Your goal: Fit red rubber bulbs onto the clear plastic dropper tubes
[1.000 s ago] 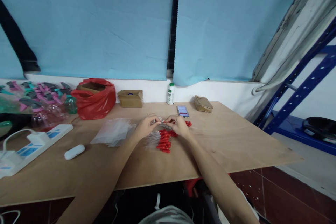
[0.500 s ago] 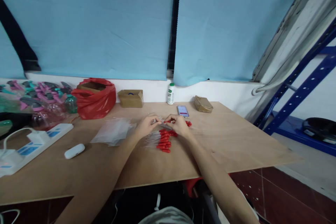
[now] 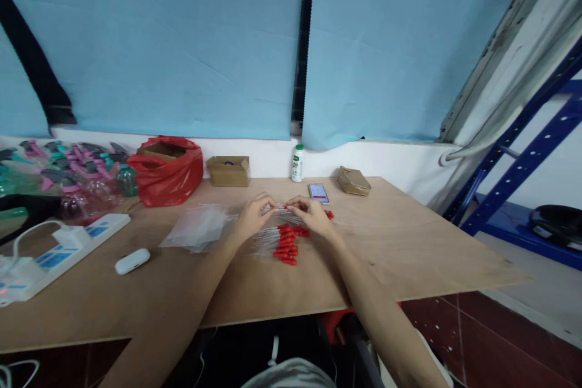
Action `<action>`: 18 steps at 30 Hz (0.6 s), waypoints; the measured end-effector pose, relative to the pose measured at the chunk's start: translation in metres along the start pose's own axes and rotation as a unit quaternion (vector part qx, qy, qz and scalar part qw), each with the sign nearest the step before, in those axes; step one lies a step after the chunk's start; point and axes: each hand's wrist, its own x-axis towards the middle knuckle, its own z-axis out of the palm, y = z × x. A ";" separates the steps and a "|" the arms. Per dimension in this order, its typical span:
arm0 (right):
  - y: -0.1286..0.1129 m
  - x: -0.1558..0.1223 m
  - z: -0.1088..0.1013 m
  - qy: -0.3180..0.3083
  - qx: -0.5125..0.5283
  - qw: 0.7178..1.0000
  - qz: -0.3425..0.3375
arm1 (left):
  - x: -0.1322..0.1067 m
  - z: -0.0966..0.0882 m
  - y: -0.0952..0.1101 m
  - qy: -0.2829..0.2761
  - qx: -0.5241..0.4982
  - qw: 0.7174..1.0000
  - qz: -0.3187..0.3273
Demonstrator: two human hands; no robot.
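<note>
My left hand (image 3: 255,216) is closed in a pinch, fingertips at the shaft end of what looks like a small red-handled screwdriver. Facing it, my right hand (image 3: 313,216) pinches by the red handle, a bit of which shows at the fingertips; the rest is hidden. Just below both hands lies a pile of red-handled screwdrivers (image 3: 286,245), thin metal shafts pointing left and handles to the right. More metal shafts show behind and between my hands, with red handles (image 3: 329,214) sticking out past my right hand.
Clear plastic bags (image 3: 200,227) lie left of my hands. Farther left are a white case (image 3: 132,261), a power strip (image 3: 97,231), spray bottles (image 3: 77,194) and a red bag (image 3: 170,176). Behind stand a cardboard box (image 3: 228,172), white bottle (image 3: 297,165), phone (image 3: 319,193) and wrapped package (image 3: 354,181).
My right fingers have shifted slightly, and less of the red handle shows between my hands. Both hands stay close together above the pile. The view has moved a little.
</note>
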 end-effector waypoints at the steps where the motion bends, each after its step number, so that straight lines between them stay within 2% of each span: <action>1: 0.001 0.000 0.000 -0.004 0.023 1.000 0.011 | 0.000 0.000 0.000 0.002 0.001 1.000 -0.002; 4: 0.003 0.001 0.001 -0.007 0.064 0.997 0.034 | -0.001 0.000 0.000 0.000 0.001 1.000 -0.013; 10: 0.004 0.003 0.001 0.039 0.084 0.995 0.035 | -0.002 0.000 0.000 -0.056 -0.007 0.998 -0.038; 15: 0.000 0.002 -0.001 0.021 0.134 0.988 0.071 | 0.000 -0.001 -0.002 -0.014 0.001 1.000 -0.022; 18: -0.001 0.002 0.000 0.015 0.139 0.988 0.072 | 0.000 -0.002 -0.003 -0.010 0.009 1.000 -0.019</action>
